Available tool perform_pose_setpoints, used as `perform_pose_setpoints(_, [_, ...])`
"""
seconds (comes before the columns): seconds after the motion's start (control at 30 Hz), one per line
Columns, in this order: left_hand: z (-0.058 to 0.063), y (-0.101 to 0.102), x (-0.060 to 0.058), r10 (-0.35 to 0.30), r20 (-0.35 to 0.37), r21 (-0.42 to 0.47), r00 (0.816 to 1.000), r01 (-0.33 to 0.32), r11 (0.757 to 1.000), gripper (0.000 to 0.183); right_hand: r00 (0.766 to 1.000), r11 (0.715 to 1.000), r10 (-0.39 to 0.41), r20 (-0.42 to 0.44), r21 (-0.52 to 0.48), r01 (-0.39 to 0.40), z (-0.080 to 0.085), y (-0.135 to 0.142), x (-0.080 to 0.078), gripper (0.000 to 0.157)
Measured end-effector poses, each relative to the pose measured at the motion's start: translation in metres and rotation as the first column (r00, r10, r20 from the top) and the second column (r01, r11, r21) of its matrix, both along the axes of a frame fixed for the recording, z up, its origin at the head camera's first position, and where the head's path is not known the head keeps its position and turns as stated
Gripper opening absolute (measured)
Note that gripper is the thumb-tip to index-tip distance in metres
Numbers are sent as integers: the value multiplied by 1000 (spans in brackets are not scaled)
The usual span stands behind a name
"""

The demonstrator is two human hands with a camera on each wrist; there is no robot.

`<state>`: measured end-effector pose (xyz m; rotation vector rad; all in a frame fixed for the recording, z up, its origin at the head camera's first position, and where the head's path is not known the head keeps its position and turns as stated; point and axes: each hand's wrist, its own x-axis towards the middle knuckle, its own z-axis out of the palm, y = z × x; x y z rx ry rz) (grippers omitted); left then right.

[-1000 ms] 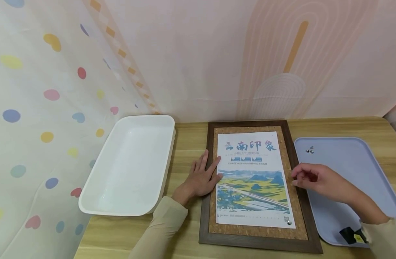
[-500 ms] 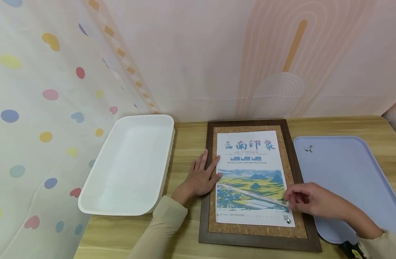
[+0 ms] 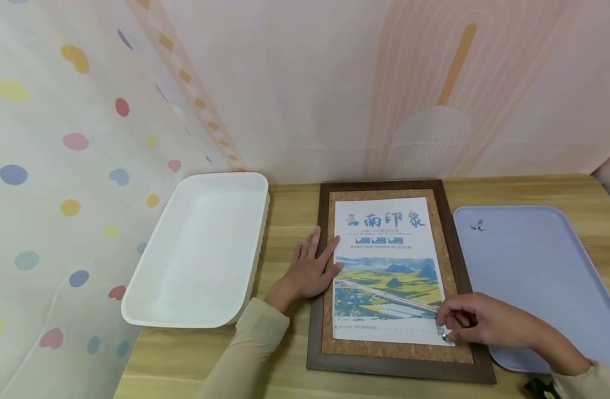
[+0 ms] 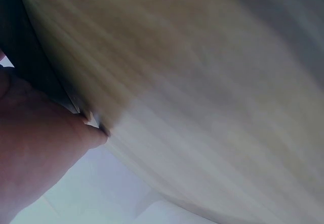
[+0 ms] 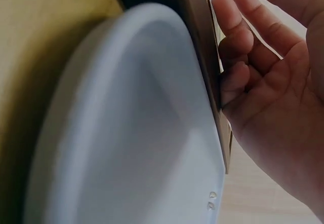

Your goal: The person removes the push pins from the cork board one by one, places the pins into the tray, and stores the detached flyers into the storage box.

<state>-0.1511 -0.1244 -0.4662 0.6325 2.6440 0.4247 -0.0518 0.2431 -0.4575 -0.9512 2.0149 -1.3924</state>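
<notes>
A printed landscape poster (image 3: 385, 266) lies on a cork board (image 3: 385, 348) in a dark wooden frame (image 3: 400, 375). My left hand (image 3: 307, 277) rests flat over the frame's left side, fingers spread, with thumb and forefinger tips on the poster's edge. At the poster's lower right corner sits a silver thumbtack (image 3: 445, 336). My right hand (image 3: 477, 320) reaches over the frame's right side, thumb and forefinger tips right at that tack; I cannot tell whether they pinch it. In the right wrist view its other fingers (image 5: 236, 44) are curled in beside the frame.
To the right lies a pale blue tray (image 3: 529, 266) with several silver thumbtacks (image 3: 477, 227) near its far left corner. A deep white tray (image 3: 200, 255) stands at left. A black object (image 3: 539, 388) shows by my right sleeve. Behind the wooden table (image 3: 290, 210) hangs a patterned cloth.
My right hand has moved from the frame's right edge down and left to the thumbtack at the poster's lower right corner. My left hand has stayed on the frame.
</notes>
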Motion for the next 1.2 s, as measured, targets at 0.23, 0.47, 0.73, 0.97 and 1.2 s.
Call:
perform_pose_setpoints(0.23, [0, 1, 1, 1, -10, 7, 1000, -1, 1000, 64, 999, 1000, -20, -26, 17, 21, -2, 0, 3, 16])
perform_pose_setpoints(0.47, [1, 1, 1, 0, -17, 12, 1000, 0, 1000, 63, 998, 999, -26, -52, 18, 27, -2, -2, 5, 16])
perform_pose_setpoints(0.73, [-1, 0, 0, -1, -19, 4, 1000, 1, 1000, 64, 997, 999, -21, -78, 33, 24, -2, -3, 5, 16])
perform_pose_setpoints(0.97, [0, 1, 1, 0, -20, 0, 1000, 0, 1000, 64, 994, 999, -20, -105, 36, 23, -3, -4, 5, 16])
perform_pose_setpoints(1.2, [1, 1, 0, 2, -12, 0, 1000, -2, 1000, 64, 993, 997, -26, -114, 71, 34, -2, -4, 4, 14])
